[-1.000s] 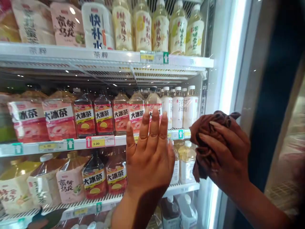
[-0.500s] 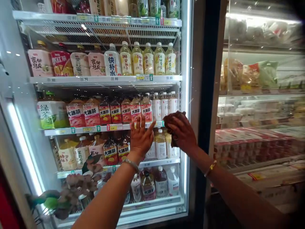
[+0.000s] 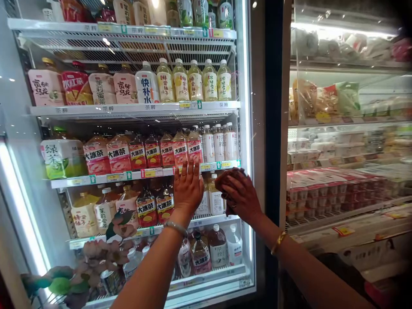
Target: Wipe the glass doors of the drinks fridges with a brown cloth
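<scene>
A glass door [image 3: 148,120] fronts a lit drinks cooler, and both hands are up against it. My left hand [image 3: 188,189] lies flat on the glass with its fingers stretched out, a bangle on the wrist. To its right, my right hand [image 3: 240,195] presses a crumpled dark brown cloth [image 3: 229,179] to the pane near the door's right edge. Behind the glass, bottles of iced tea [image 3: 195,146] and pale-labelled bottles [image 3: 229,141] stand on the shelf just above the hands. My fingers cover part of the shelf's price strip.
Several shelves of bottles fill the cooler, with yellow-green drinks [image 3: 209,81] higher up. Faded pink flowers [image 3: 106,255] overlap the lower left of the view. A dark door frame [image 3: 273,128] divides this cooler from one at right holding packed yogurt cups [image 3: 322,184].
The right hand and cloth have slid a little downward on the glass. My left hand stays nearly in place, its fingers now closer together. The view has shifted slightly.
</scene>
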{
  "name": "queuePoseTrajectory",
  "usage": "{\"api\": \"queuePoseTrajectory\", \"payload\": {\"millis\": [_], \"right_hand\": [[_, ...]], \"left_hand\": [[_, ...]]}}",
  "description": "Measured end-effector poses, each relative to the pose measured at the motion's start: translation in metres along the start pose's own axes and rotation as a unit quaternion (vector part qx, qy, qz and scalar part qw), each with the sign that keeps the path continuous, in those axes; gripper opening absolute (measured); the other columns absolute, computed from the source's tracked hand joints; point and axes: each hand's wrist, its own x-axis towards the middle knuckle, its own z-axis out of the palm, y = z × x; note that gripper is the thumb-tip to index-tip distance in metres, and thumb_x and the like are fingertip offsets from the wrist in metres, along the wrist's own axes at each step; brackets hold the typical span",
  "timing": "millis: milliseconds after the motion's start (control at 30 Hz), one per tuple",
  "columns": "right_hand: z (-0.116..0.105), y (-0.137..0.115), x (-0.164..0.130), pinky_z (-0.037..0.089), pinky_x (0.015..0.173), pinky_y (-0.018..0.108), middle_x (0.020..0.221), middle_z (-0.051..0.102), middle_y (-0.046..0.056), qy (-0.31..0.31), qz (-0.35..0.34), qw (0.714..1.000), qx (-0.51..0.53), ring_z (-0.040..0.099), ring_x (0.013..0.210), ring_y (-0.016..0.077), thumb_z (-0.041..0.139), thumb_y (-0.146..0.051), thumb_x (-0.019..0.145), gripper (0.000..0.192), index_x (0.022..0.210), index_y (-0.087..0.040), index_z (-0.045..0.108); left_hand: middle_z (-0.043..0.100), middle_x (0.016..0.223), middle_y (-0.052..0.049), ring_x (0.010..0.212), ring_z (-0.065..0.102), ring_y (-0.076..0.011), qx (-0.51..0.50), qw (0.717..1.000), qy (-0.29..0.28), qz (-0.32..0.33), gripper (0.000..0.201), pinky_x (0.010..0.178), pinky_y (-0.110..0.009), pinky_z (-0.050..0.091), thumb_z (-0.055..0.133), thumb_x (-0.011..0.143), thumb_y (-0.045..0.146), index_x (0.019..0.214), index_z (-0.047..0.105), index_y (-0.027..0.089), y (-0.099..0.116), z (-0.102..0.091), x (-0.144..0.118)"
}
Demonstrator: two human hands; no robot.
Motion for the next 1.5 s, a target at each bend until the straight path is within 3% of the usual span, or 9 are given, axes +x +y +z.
{"api": "queuePoseTrajectory", "payload": {"millis": [167, 333, 467, 567, 733, 967, 1200, 1367, 1500], "right_hand": [[0.024, -0.013, 0.033, 0.035, 0.128, 0.066, 0.155, 0.051, 0.01, 0.031, 0.09, 0.995, 0.001, 0.024, 0.161, 0.0357, 0.068, -0.021, 0.085, 0.052, 0.136, -0.027, 0.06], [0.045, -0.055, -0.011, 0.041, 0.128, 0.058, 0.144, 0.063, 0.001, 0.004, -0.022, 0.998, 0.052, 0.034, 0.157, 0.0281, 0.06, -0.025, 0.094, 0.044, 0.136, -0.036, 0.061], [0.026, -0.034, -0.052, 0.045, 0.125, 0.059, 0.141, 0.063, 0.001, -0.011, 0.02, 1.0, 0.01, 0.042, 0.151, 0.0297, 0.068, -0.03, 0.093, 0.041, 0.133, -0.038, 0.062], [0.018, -0.02, -0.036, 0.042, 0.125, 0.065, 0.148, 0.055, 0.006, 0.027, 0.099, 0.995, -0.011, 0.034, 0.156, 0.0361, 0.068, -0.03, 0.091, 0.042, 0.133, -0.033, 0.061], [0.042, -0.053, -0.004, 0.04, 0.128, 0.059, 0.146, 0.059, 0.004, 0.034, 0.076, 0.996, 0.033, 0.031, 0.158, 0.0324, 0.061, -0.03, 0.095, 0.039, 0.134, -0.034, 0.062], [0.038, -0.047, -0.058, 0.036, 0.13, 0.06, 0.136, 0.065, 0.003, 0.023, 0.006, 0.999, 0.036, 0.034, 0.156, 0.0293, 0.07, -0.027, 0.091, 0.041, 0.132, -0.034, 0.064], [0.031, -0.045, -0.031, 0.037, 0.126, 0.067, 0.15, 0.053, 0.009, 0.063, 0.168, 0.984, -0.01, 0.031, 0.157, 0.0406, 0.064, -0.023, 0.09, 0.043, 0.132, -0.029, 0.064], [0.048, -0.078, -0.04, 0.04, 0.128, 0.058, 0.14, 0.064, 0.001, 0.017, 0.045, 0.997, 0.061, 0.033, 0.157, 0.0291, 0.054, -0.026, 0.096, 0.041, 0.135, -0.037, 0.06], [0.042, -0.057, -0.042, 0.04, 0.127, 0.06, 0.142, 0.061, 0.0, 0.022, 0.045, 0.998, 0.043, 0.039, 0.153, 0.0306, 0.06, -0.031, 0.095, 0.039, 0.133, -0.04, 0.061]], "left_hand": [[0.028, 0.171, -0.012, 0.164, 0.01, -0.0221, -0.003, 0.999, 0.031, -0.025, 0.073, 0.136, -0.049, 0.001, 0.049, 0.102, 0.026, 0.168, 0.018, 0.02, 0.009, 0.013, -0.032], [0.029, 0.17, -0.011, 0.164, 0.01, -0.0215, -0.012, 0.999, 0.045, -0.009, 0.074, 0.137, -0.049, 0.002, 0.048, 0.101, 0.024, 0.168, 0.018, 0.021, 0.011, 0.02, -0.054], [0.03, 0.17, -0.009, 0.164, 0.008, -0.0193, 0.004, 1.0, 0.027, -0.014, 0.078, 0.137, -0.045, 0.001, 0.054, 0.099, 0.023, 0.168, 0.017, 0.022, 0.017, 0.023, -0.078], [0.03, 0.17, -0.008, 0.164, 0.005, -0.0177, 0.007, 0.999, 0.032, -0.027, 0.079, 0.137, -0.043, -0.001, 0.054, 0.098, 0.023, 0.168, 0.018, 0.022, 0.022, 0.026, -0.088], [0.027, 0.171, -0.008, 0.164, 0.008, -0.0207, -0.015, 0.999, 0.044, -0.016, 0.076, 0.136, -0.046, 0.003, 0.052, 0.098, 0.024, 0.168, 0.02, 0.021, 0.021, 0.028, -0.089], [0.026, 0.171, -0.007, 0.164, 0.01, -0.0216, -0.026, 0.999, 0.034, -0.031, 0.074, 0.136, -0.048, 0.004, 0.049, 0.1, 0.023, 0.168, 0.02, 0.023, 0.023, 0.025, -0.09], [0.018, 0.174, -0.004, 0.165, 0.007, -0.0217, -0.051, 0.998, 0.008, -0.023, 0.077, 0.136, -0.048, 0.001, 0.051, 0.1, 0.022, 0.168, 0.014, 0.026, 0.025, 0.021, -0.096], [0.008, 0.175, -0.003, 0.165, 0.0, -0.0249, -0.053, 0.998, 0.022, -0.042, 0.076, 0.134, -0.053, -0.01, 0.047, 0.101, 0.022, 0.169, 0.013, 0.025, 0.021, 0.011, -0.096], [0.013, 0.175, -0.003, 0.165, 0.004, -0.0257, -0.052, 0.997, 0.009, -0.049, 0.074, 0.134, -0.055, -0.008, 0.045, 0.102, 0.022, 0.169, 0.013, 0.027, 0.012, 0.005, -0.093]]}}
